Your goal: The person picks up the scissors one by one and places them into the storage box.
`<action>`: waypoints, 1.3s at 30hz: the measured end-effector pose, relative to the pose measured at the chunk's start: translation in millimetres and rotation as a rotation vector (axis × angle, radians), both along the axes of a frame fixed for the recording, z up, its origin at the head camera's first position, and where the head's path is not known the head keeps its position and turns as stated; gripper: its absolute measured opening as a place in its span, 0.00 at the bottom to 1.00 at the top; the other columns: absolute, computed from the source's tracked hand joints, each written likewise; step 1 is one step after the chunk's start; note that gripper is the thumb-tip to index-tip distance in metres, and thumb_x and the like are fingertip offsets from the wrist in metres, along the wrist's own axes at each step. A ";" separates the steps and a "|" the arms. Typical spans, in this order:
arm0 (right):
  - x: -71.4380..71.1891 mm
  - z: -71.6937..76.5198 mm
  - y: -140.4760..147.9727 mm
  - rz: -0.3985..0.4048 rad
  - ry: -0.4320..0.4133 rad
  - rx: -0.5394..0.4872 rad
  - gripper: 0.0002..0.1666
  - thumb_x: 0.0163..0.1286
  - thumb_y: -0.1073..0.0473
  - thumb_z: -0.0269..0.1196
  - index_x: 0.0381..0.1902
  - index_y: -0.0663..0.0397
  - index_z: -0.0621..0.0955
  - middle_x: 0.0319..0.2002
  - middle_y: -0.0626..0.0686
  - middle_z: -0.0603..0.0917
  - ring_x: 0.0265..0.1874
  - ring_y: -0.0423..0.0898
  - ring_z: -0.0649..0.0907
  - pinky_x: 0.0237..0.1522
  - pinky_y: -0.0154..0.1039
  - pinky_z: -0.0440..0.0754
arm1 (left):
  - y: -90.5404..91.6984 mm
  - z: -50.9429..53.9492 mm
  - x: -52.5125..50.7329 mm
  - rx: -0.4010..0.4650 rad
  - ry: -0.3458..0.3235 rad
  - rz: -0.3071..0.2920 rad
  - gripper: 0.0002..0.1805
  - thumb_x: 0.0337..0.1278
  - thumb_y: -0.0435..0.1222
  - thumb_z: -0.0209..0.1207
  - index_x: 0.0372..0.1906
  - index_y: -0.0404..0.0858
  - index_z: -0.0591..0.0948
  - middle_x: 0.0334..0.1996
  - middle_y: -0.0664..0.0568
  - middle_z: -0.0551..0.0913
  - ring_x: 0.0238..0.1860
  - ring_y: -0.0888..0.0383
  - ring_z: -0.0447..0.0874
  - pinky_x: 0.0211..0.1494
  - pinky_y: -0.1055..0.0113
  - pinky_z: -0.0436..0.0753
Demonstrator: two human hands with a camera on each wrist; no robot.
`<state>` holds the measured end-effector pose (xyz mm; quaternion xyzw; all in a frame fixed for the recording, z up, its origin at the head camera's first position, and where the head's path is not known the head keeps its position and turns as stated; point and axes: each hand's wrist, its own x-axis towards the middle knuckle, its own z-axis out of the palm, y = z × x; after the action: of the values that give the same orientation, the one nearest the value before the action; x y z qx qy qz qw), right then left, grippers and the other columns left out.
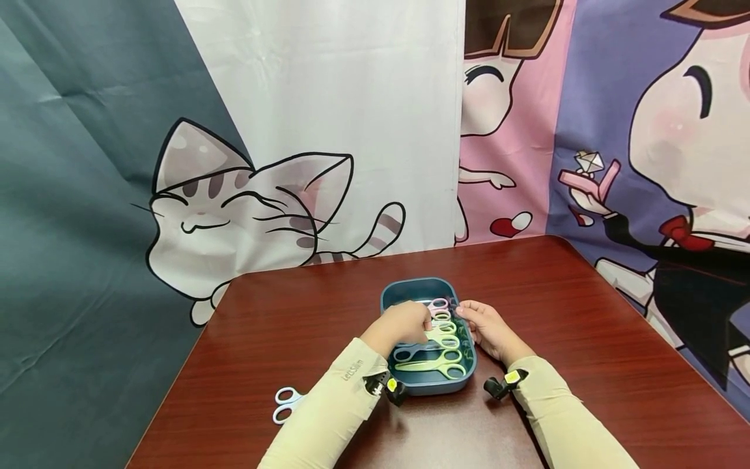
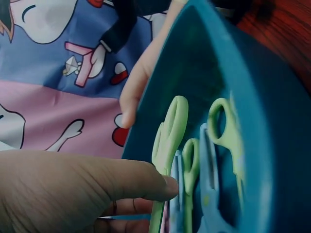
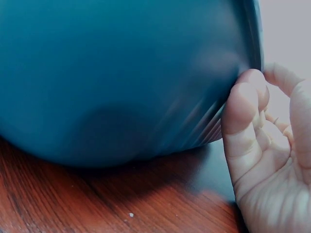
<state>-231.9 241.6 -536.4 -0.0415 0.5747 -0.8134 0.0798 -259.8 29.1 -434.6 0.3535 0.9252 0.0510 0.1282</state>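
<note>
A dark teal plastic basket stands on the table with several scissors inside, in pale green, blue and pink. Reaching over its left side, my left hand pinches pale green scissors between thumb and fingers; their handle loops point away from the hand. Beside these lie blue scissors and more green scissors, lowest in the basket. At the right rim, my right hand grips the basket, with the thumb at the rim and the fingers against the outer wall.
Scissors with light blue handles lie on the table left of the basket, partly covered by the left sleeve. The reddish-brown table ends at a printed cloth backdrop. Each wrist wears a small black camera.
</note>
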 end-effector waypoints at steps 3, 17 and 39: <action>-0.1 -0.7 0.1 -0.004 0.000 -0.002 0.06 0.80 0.61 0.53 0.42 0.59 0.73 0.21 0.45 0.79 0.15 0.35 0.77 0.17 0.27 0.78 | 2.8 -5.0 0.0 -0.008 0.043 -0.009 0.13 0.49 0.33 0.68 0.20 0.50 0.77 0.18 0.63 0.71 0.24 0.63 0.67 0.27 0.67 0.69; -0.4 -3.5 0.2 0.004 0.004 -0.007 0.06 0.79 0.61 0.54 0.41 0.57 0.74 0.22 0.44 0.79 0.15 0.34 0.77 0.18 0.27 0.78 | 4.6 -22.9 3.9 -0.007 0.033 -0.006 0.29 0.50 0.28 0.65 0.11 0.48 0.58 0.14 0.60 0.47 0.19 0.61 0.43 0.22 0.69 0.48; 0.0 0.3 0.8 -0.008 -0.015 0.002 0.10 0.78 0.58 0.56 0.45 0.61 0.72 0.21 0.44 0.77 0.15 0.35 0.77 0.18 0.29 0.79 | 7.0 -23.5 9.5 -0.081 0.121 0.045 0.27 0.50 0.35 0.70 0.15 0.50 0.62 0.17 0.60 0.54 0.20 0.61 0.54 0.23 0.66 0.58</action>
<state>-231.9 242.4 -536.0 -0.0332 0.5751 -0.8134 0.0810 -250.3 36.1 -458.1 0.3294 0.9403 -0.0050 0.0853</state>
